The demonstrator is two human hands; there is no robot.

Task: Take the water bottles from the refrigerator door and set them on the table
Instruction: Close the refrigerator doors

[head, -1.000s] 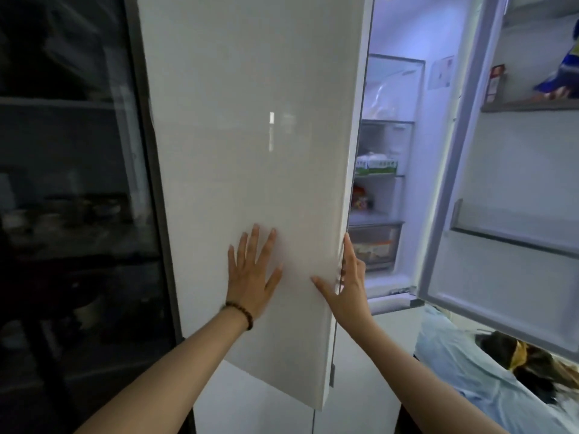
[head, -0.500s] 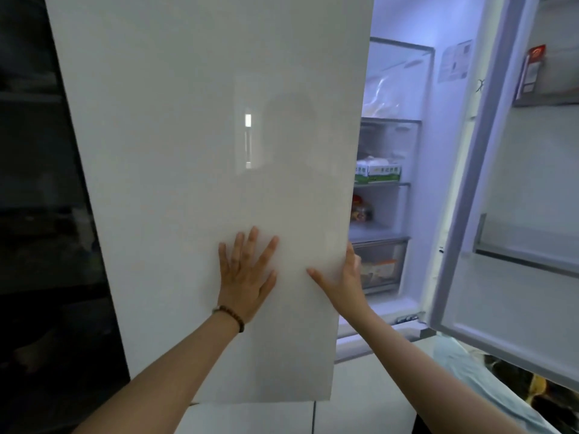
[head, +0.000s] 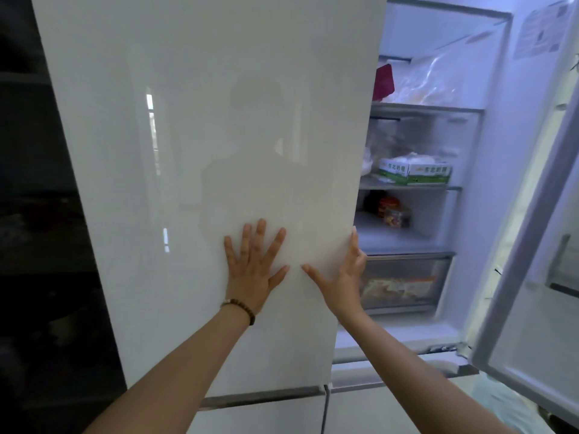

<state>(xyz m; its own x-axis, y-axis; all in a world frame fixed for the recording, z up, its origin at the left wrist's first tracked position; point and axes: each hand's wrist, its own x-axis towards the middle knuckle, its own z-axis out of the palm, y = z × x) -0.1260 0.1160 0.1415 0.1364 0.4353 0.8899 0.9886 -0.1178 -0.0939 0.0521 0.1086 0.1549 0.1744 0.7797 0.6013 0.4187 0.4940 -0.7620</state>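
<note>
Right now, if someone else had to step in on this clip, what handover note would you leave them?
Left hand: flat, fingers spread, on the outside of the left fridge door, holding nothing.
Right hand: on that door's free edge, fingers curled around it.
Right fridge door is wide open; the bins visible on it look empty.
No water bottles or table in view, so progress cannot be judged. Check the left door's inner side for bottles.
</note>
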